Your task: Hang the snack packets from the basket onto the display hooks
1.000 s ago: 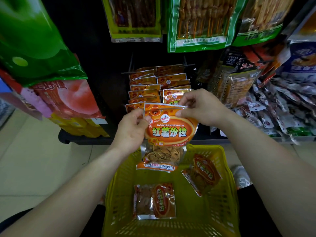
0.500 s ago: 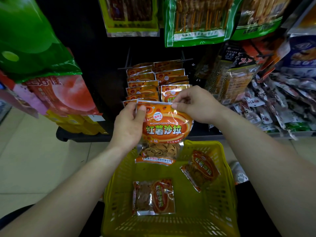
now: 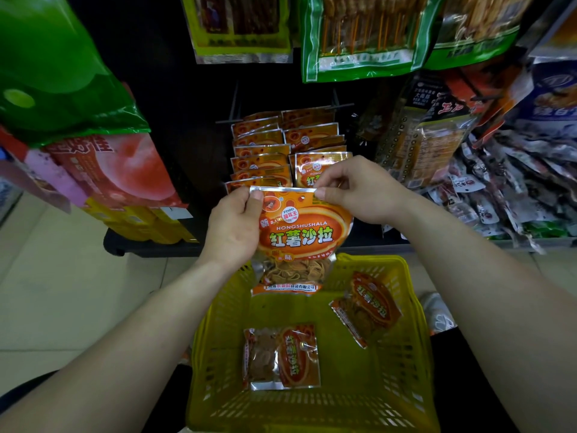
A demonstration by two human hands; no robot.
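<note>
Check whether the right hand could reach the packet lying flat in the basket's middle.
Probably yes, once freed: the right hand now pinches the held packet, but the flat packet lies uncovered in the open yellow basket.

Yellow basket (image 3: 215,354) — one snack packet (image 3: 282,357) lies flat inside, a second packet (image 3: 367,307) tilted at right.

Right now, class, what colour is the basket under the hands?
Yellow; the basket shows best in the head view.

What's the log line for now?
held packet: above basket, unhung | left hand: grips its left edge | right hand: pinches top right | basket: two packets inside
</note>
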